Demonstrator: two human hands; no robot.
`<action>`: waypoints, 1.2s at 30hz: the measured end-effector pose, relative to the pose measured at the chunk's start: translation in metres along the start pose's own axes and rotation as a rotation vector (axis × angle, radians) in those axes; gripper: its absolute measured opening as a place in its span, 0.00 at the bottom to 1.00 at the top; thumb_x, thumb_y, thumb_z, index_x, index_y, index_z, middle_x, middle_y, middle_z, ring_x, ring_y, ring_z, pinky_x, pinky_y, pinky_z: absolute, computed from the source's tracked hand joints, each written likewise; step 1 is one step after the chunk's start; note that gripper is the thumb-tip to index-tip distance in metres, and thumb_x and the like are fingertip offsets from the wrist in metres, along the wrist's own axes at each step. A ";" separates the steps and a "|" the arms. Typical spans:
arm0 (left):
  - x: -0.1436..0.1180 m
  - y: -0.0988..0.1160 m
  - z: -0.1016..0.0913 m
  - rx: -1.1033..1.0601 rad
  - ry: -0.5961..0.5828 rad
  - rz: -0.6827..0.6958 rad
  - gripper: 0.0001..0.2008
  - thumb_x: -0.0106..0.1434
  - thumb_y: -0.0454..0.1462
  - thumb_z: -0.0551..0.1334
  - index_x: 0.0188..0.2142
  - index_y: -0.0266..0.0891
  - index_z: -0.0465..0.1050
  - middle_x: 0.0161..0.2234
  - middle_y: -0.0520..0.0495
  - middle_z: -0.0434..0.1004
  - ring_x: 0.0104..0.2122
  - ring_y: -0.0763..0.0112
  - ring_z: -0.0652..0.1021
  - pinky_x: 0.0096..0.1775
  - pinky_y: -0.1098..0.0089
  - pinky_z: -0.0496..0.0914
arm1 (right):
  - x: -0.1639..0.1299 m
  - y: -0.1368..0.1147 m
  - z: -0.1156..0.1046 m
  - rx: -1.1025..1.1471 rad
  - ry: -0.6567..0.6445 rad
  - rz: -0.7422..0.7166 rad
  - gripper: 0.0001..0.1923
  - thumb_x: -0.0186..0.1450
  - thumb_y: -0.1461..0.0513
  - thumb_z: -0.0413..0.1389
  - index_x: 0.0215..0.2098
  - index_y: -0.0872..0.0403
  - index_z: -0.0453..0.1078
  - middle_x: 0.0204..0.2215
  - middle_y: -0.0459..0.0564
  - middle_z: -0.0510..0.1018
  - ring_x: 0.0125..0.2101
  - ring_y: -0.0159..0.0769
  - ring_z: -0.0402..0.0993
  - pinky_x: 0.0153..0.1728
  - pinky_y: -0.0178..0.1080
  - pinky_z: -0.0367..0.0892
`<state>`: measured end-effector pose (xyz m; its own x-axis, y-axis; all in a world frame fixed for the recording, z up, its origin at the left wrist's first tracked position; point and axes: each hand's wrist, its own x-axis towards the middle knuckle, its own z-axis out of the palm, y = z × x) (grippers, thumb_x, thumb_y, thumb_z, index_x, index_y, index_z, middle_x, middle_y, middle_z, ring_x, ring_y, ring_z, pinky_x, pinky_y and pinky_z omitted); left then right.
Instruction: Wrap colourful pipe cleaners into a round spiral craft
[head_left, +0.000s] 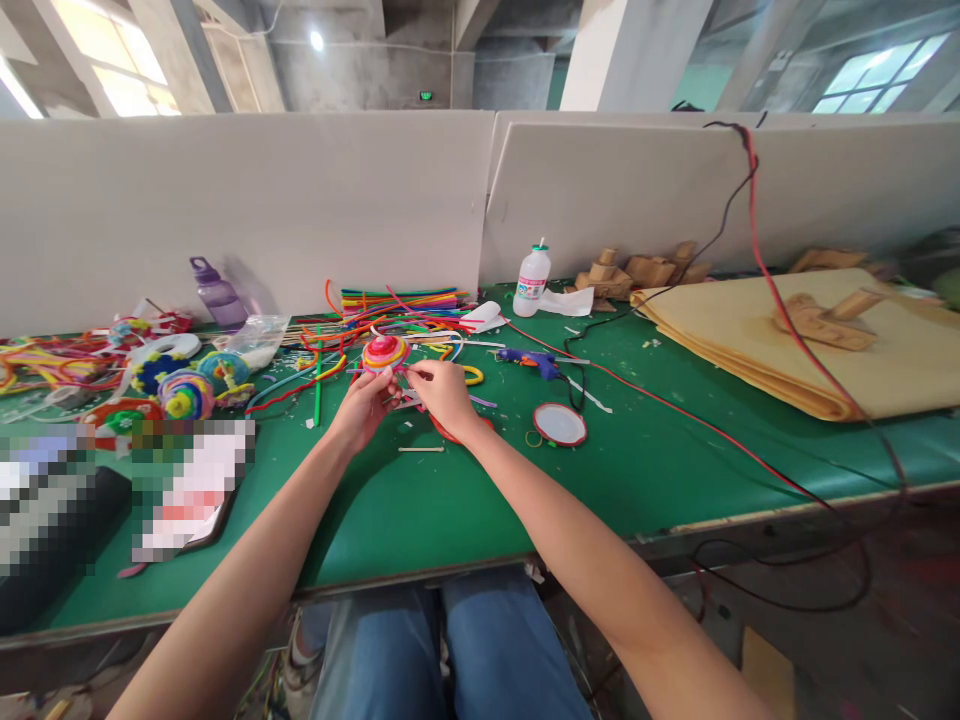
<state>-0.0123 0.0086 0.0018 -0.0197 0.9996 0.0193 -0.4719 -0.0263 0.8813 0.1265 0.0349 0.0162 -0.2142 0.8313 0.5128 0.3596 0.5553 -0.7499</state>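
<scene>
Both hands up on the striped coil, over the green table (465, 520).

I can't make out the fingertips' exact grip; the coil's underside is hidden. Left hand (365, 405) cups the coiled dome (385, 352) from 7 o'clock, fingers curled on it; right hand (442, 392) pinches narrow at its 4 o'clock edge. Dome: red, yellow, pink rings. Glue gun (529, 362) lies at 3 o'clock.

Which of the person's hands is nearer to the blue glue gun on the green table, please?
The right. The right hand lies just left of the glue gun, pinching beside the coiled pipe-cleaner disc. The left hand sits farther left, beyond the right one, under that disc.
</scene>
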 end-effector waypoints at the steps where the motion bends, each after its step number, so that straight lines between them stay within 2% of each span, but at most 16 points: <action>1: 0.000 0.000 0.000 0.003 0.007 0.013 0.14 0.49 0.42 0.72 0.25 0.37 0.70 0.22 0.54 0.69 0.25 0.76 0.72 0.28 0.75 0.66 | 0.000 0.000 0.000 -0.019 0.000 -0.019 0.13 0.63 0.62 0.52 0.24 0.56 0.75 0.20 0.47 0.77 0.23 0.32 0.69 0.27 0.33 0.59; 5: 0.001 -0.002 0.000 0.022 0.026 0.046 0.14 0.49 0.43 0.71 0.25 0.36 0.70 0.22 0.53 0.69 0.24 0.77 0.72 0.28 0.75 0.66 | 0.001 0.001 0.001 -0.030 0.027 -0.051 0.11 0.63 0.63 0.52 0.30 0.55 0.76 0.25 0.48 0.79 0.25 0.33 0.71 0.29 0.33 0.61; 13: 0.001 -0.002 0.000 0.037 0.006 0.048 0.14 0.49 0.42 0.71 0.25 0.36 0.71 0.22 0.53 0.69 0.24 0.76 0.72 0.28 0.75 0.66 | 0.001 -0.002 -0.001 0.016 0.079 -0.073 0.09 0.61 0.66 0.52 0.31 0.55 0.75 0.30 0.49 0.81 0.30 0.35 0.74 0.35 0.35 0.67; 15: 0.001 -0.002 0.001 0.040 -0.009 0.036 0.14 0.49 0.42 0.71 0.25 0.35 0.71 0.22 0.52 0.69 0.25 0.76 0.72 0.28 0.75 0.65 | 0.002 -0.003 -0.001 0.111 0.071 0.001 0.09 0.60 0.66 0.52 0.31 0.55 0.75 0.29 0.49 0.80 0.28 0.34 0.74 0.32 0.35 0.67; 19: 0.001 -0.003 0.001 0.057 -0.025 0.029 0.14 0.49 0.43 0.71 0.25 0.35 0.72 0.22 0.52 0.70 0.25 0.76 0.72 0.28 0.74 0.65 | 0.003 -0.005 -0.001 0.421 -0.014 0.233 0.09 0.61 0.62 0.52 0.26 0.55 0.72 0.19 0.45 0.74 0.19 0.32 0.71 0.22 0.33 0.63; 23: -0.001 -0.004 0.002 0.117 -0.033 0.063 0.15 0.49 0.44 0.71 0.25 0.35 0.72 0.22 0.51 0.71 0.25 0.75 0.71 0.28 0.74 0.65 | 0.004 -0.007 -0.002 0.593 -0.013 0.330 0.04 0.58 0.63 0.55 0.26 0.55 0.72 0.19 0.43 0.73 0.17 0.29 0.70 0.18 0.30 0.60; 26: -0.001 -0.005 0.003 0.169 -0.016 0.094 0.16 0.48 0.45 0.71 0.26 0.35 0.72 0.22 0.51 0.71 0.25 0.76 0.71 0.27 0.74 0.64 | 0.005 -0.007 -0.001 0.633 0.000 0.387 0.03 0.56 0.65 0.55 0.28 0.56 0.72 0.21 0.44 0.74 0.19 0.29 0.72 0.15 0.29 0.57; 32: -0.001 -0.006 0.003 0.201 -0.012 0.115 0.16 0.49 0.45 0.70 0.25 0.35 0.72 0.22 0.51 0.71 0.24 0.76 0.70 0.28 0.73 0.64 | 0.005 -0.005 0.001 0.627 0.139 0.434 0.06 0.53 0.66 0.58 0.31 0.55 0.68 0.23 0.43 0.76 0.20 0.28 0.70 0.16 0.29 0.59; 36: 0.000 -0.007 0.002 0.199 -0.005 0.107 0.16 0.49 0.46 0.71 0.26 0.35 0.73 0.22 0.51 0.71 0.25 0.75 0.70 0.28 0.73 0.64 | 0.005 -0.007 0.000 0.661 0.137 0.476 0.07 0.52 0.64 0.60 0.30 0.57 0.69 0.23 0.45 0.76 0.22 0.28 0.70 0.17 0.29 0.60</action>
<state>-0.0072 0.0085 -0.0029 -0.0558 0.9912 0.1200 -0.2838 -0.1310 0.9499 0.1230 0.0356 0.0238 -0.0456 0.9947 0.0924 -0.2339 0.0793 -0.9690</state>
